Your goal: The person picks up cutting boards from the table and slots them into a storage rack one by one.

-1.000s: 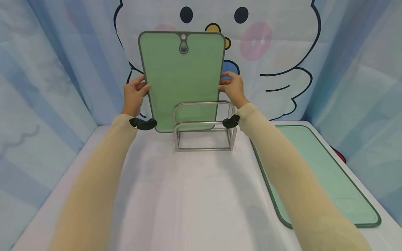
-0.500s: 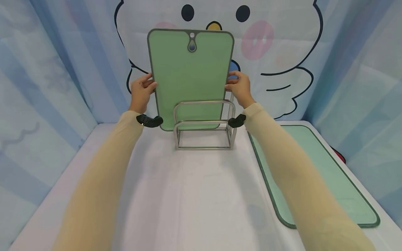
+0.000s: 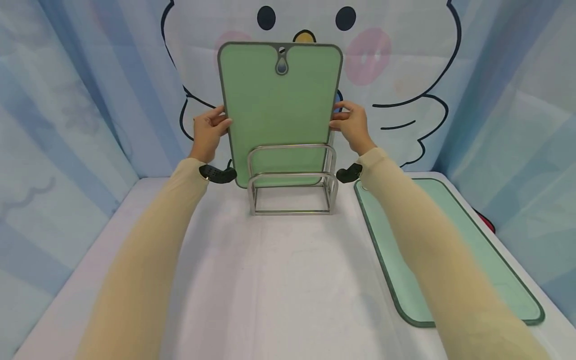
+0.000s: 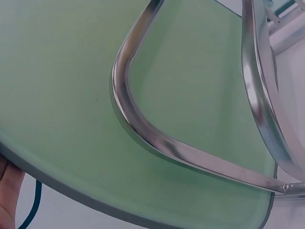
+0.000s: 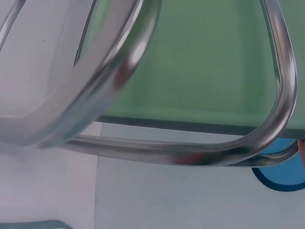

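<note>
The green board [image 3: 279,110] stands tall near the far edge of the table [image 3: 288,280], with its long way going up and down. Its low end is behind the two front loops of the shiny rack [image 3: 292,174]. In the right wrist view, a bit of bar also seems to peek out behind the board. The pictures do not show if the bottom edge touches the rack or sits just over it.

What looks to count most is how that low end lines up with the rack. It sits a little to the left: the low left corner pokes out past the rack's left side, and the low right corner is inside the right side.

The left hand [image 3: 210,131] pinches the left long edge. The right hand [image 3: 353,125] pinches the right long edge, about as high. So the low end is below both grips and between them. Both hands touch the board, but the right hand looks nearer to the rack.

A bigger board [image 3: 454,220] lies flat along the table's right edge.
</note>
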`<state>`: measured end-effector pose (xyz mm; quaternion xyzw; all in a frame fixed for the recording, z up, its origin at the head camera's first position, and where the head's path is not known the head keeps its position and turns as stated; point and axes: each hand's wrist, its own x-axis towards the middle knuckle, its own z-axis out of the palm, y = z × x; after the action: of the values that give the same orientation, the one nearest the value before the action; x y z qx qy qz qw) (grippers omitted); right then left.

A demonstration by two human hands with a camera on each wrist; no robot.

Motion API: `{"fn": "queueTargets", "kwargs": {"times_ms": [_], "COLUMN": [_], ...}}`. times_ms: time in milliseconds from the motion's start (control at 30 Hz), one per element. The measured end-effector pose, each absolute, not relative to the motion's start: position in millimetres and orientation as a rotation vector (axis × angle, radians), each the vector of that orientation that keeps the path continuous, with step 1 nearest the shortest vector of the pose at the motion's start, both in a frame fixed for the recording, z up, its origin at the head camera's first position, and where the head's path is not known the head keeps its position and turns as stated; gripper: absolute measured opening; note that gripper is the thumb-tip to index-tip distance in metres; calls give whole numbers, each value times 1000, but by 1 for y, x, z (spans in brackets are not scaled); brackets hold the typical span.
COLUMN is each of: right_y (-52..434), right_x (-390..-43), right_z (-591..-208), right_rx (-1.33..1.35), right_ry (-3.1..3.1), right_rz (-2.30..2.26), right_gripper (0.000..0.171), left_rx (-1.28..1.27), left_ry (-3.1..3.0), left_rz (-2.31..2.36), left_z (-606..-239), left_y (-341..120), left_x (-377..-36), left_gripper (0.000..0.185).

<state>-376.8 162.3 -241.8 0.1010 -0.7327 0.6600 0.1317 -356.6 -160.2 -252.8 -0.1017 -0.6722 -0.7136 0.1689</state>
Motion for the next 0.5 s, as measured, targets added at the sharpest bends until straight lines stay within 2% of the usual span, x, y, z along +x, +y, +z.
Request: {"fn": "queueTargets", "kwargs": {"times_ms": [500], "right_y": [189], "right_x": [-377], "right_z": [-245], "right_rx": [409], "right_ry": [-2024], "right_rz": [2060], "right_gripper": [42], "left_rx": [-385], "left_ry": [-2011], "left_rz": [-2064], "left_z": [-251], "left_y": [-158], "left_x": [-355], "left_gripper": [46]}}
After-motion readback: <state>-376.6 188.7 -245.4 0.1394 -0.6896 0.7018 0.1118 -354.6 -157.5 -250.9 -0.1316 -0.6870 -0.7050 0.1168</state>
